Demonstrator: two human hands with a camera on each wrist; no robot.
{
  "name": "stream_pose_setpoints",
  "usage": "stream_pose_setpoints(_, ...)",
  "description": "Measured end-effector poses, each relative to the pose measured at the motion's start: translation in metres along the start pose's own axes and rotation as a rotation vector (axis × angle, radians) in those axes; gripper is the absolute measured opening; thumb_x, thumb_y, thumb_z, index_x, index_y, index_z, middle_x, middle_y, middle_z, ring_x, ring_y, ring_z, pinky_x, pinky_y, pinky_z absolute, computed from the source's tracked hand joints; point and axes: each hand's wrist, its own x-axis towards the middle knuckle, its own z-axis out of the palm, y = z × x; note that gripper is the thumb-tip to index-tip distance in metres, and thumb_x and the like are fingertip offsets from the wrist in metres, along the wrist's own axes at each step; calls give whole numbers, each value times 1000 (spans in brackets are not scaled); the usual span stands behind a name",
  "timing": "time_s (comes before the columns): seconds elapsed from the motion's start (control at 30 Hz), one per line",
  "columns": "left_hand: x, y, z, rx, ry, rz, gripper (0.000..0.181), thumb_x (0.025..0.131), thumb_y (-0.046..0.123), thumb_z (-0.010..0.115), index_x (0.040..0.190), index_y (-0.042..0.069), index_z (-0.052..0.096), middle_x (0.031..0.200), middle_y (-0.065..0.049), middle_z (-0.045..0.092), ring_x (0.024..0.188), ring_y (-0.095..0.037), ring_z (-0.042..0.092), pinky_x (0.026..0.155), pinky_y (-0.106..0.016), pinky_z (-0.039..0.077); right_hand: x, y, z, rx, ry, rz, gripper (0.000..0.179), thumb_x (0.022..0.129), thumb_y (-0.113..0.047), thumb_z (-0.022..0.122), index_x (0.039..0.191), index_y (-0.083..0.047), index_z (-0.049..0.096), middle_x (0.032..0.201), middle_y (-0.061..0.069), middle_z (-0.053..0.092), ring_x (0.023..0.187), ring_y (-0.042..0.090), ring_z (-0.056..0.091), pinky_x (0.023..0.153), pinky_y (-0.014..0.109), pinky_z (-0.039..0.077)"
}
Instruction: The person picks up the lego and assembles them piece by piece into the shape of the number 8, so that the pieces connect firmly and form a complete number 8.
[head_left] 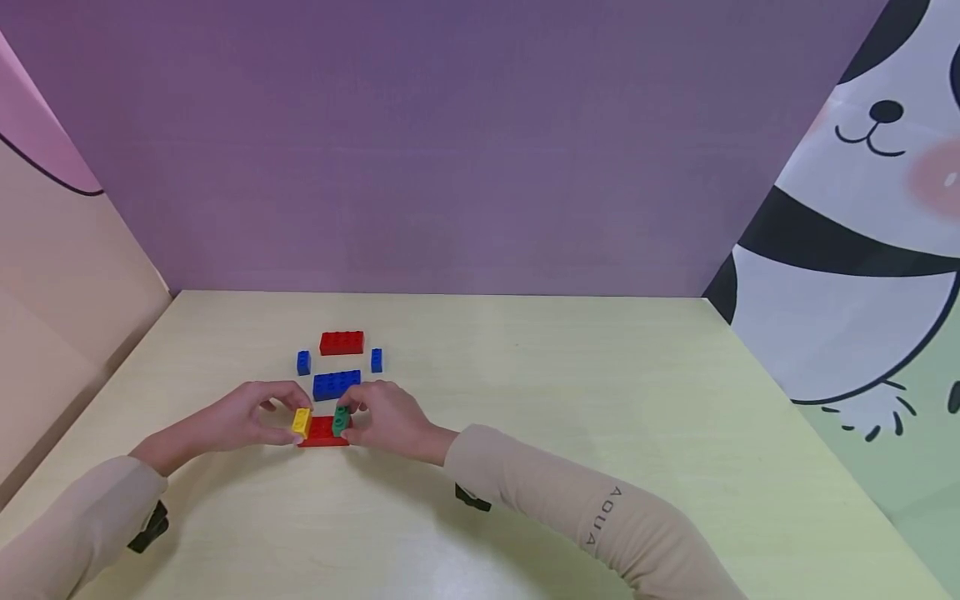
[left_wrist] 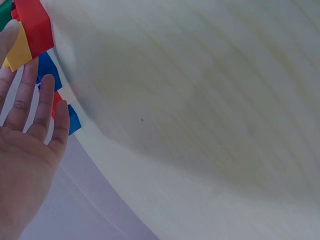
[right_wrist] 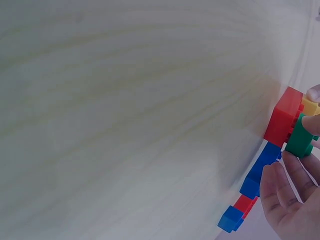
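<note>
A red building brick [head_left: 322,430] lies on the table nearest the person, seen in all three views. My left hand [head_left: 258,414] pinches a small yellow brick [head_left: 302,422] between thumb and fingers at the red brick's left end. On its right part, my right hand [head_left: 393,421] pinches a small green brick [head_left: 341,421]. In the right wrist view the green brick [right_wrist: 300,136] sits against the red brick's studded face. The yellow brick [left_wrist: 21,50] meets the red brick [left_wrist: 36,26] in the left wrist view; whether it is pressed down fully I cannot tell.
Just beyond the hands lies a long blue brick [head_left: 336,385]. Farther back is another red brick [head_left: 342,342], with a small blue brick [head_left: 303,362] to its left and a second small blue brick [head_left: 377,360] to its right. A purple wall [head_left: 450,167] rises behind the table [head_left: 600,400].
</note>
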Motion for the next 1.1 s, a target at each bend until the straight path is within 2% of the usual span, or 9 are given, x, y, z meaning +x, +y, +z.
stream_pose_setpoints(0.2,0,-1,1,8,4,6,36,74,31,75,104,17,59,100,2,62,98,-20,55,80,-39,47,1,1,0,40,-6,26,32,76,-22,75,105,-17,65,91,-5,64,81,5,53,61,10,42)
stream_pose_setpoints(0.43,0,-1,0,11,2,9,37,74,30,75,105,17,59,100,2,62,98,-20,55,80,-37,46,1,4,0,78,-11,34,30,76,-23,74,104,-17,65,92,-5,64,84,6,53,63,11,42)
stream_pose_setpoints(1.1,0,0,1,15,3,7,37,73,30,75,104,16,59,99,3,62,97,-20,55,79,-36,46,3,5,4,114,6,46,31,74,-21,76,103,-18,66,87,-7,63,78,3,50,60,12,42)
